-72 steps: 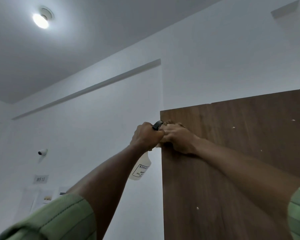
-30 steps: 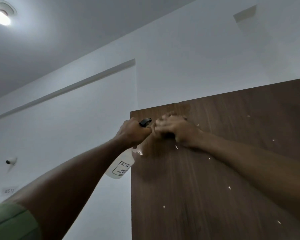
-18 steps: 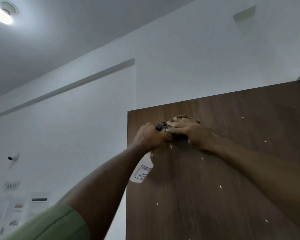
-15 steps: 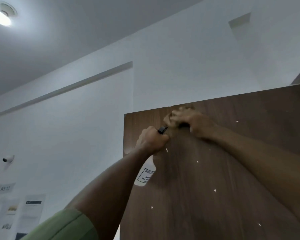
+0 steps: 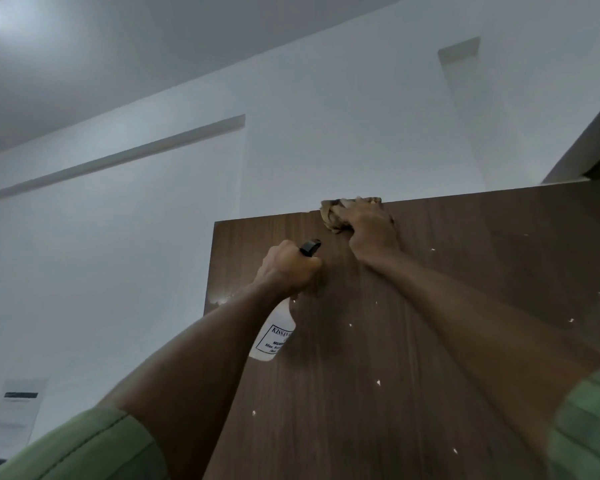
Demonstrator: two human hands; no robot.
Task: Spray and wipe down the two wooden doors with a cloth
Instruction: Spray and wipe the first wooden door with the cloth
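A dark brown wooden door (image 5: 413,341) fills the lower right, speckled with small white flecks. My right hand (image 5: 369,228) presses a crumpled brownish cloth (image 5: 331,216) against the door's top edge. Lower and to the left, my left hand (image 5: 286,270) grips a white spray bottle (image 5: 272,337) with a black nozzle, held close to the door face. Only one door is in view.
White wall (image 5: 136,254) lies left of the door's free edge, with papers (image 5: 13,415) pinned low on it. A grey frame piece (image 5: 589,147) slants at the upper right. The ceiling lamp is at the top left corner.
My right hand has slid the cloth up and to the right, onto the door's top edge. The left hand with the bottle has stayed lower, so the hands are now apart.
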